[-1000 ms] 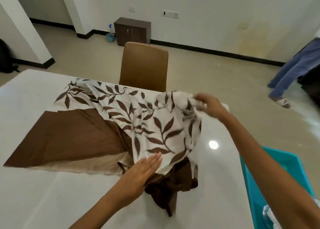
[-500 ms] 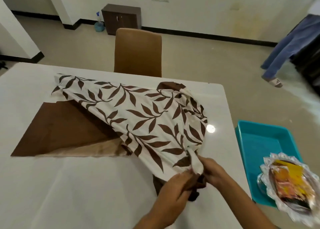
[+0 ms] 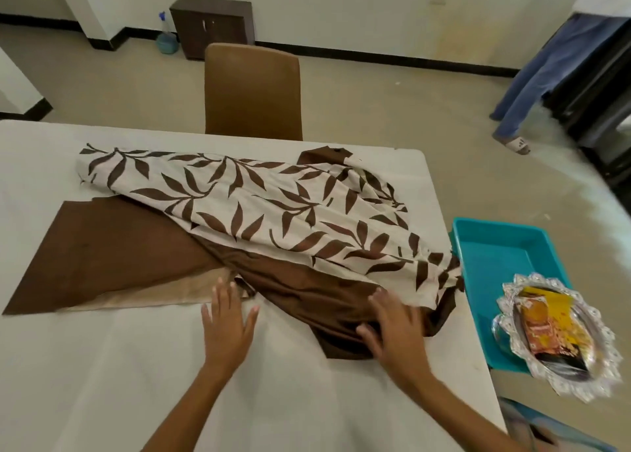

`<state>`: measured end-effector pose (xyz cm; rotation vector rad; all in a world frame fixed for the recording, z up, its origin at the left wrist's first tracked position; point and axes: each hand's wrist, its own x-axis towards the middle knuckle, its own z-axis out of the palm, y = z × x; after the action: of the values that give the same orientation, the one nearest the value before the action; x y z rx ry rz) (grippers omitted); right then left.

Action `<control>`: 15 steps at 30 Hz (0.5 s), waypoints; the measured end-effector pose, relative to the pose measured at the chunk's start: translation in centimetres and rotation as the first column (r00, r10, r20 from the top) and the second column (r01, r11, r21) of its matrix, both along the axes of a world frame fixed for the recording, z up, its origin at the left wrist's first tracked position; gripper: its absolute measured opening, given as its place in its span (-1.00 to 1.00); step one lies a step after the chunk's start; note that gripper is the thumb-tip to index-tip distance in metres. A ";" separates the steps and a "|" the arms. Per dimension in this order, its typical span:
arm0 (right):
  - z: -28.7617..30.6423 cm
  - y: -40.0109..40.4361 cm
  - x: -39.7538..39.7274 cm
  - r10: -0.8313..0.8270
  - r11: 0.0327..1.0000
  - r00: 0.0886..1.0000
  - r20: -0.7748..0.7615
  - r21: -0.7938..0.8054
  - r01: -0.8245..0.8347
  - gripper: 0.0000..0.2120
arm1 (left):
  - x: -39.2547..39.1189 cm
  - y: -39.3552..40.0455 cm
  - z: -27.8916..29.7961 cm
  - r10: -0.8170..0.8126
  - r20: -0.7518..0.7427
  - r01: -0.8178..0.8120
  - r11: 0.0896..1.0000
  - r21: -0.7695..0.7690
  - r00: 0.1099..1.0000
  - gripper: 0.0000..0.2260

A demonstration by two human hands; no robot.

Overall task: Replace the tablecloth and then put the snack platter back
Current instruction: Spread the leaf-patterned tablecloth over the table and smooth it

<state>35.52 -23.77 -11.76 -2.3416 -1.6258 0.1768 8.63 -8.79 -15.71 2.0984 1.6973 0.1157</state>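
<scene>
Lying across the white table [image 3: 102, 366] is the cloth [image 3: 239, 205], half unfolded and bunched: its cream side with brown leaf print is running in a band from the far left toward the right edge, while the plain brown side is showing below it and spreading out flat to the left. A paler beige strip is peeking out along the brown part's near edge.

The left hand [image 3: 227, 325] is resting palm down with its fingers spread, empty, the fingertips just touching the cloth's near edge where brown meets beige. The right hand [image 3: 396, 328] is also lying flat and open, fingers apart, pressing on the rumpled brown fold near the table's right side; it is pinching nothing.

Beside the table on the right, a teal tray [image 3: 495, 246] is sitting lower down, and the platter [image 3: 553, 335], silvery with a scalloped rim, is resting on its near right corner, holding orange and yellow snack packets. It is well apart from both hands.

A brown chair [image 3: 252, 89] is standing at the table's far side. Another person's legs [image 3: 532, 76] in blue trousers are showing at the far right.
</scene>
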 end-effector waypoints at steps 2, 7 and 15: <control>-2.0 -0.1 -2.4 0.167 0.978 0.983 0.079 -0.136 -0.155 -0.42 | -0.3 0.9 -0.5 -0.076 -0.038 0.077 0.997 0.015 0.996 -0.20; -0.4 1.8 0.1 -0.045 0.998 0.974 -0.223 -0.055 0.033 -0.65 | -3.2 0.8 -0.3 -0.181 -0.118 0.187 0.982 0.040 0.976 -0.21; 9.2 -1.7 8.4 -0.261 0.929 0.797 -0.545 0.084 0.361 -0.79 | -14.7 -1.1 0.5 -0.145 -0.311 0.182 0.979 0.093 0.939 -0.32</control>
<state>43.96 -25.50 -2.59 -2.1235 -0.9348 0.5218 -6.11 -9.87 -15.22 2.4412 1.7081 -0.1681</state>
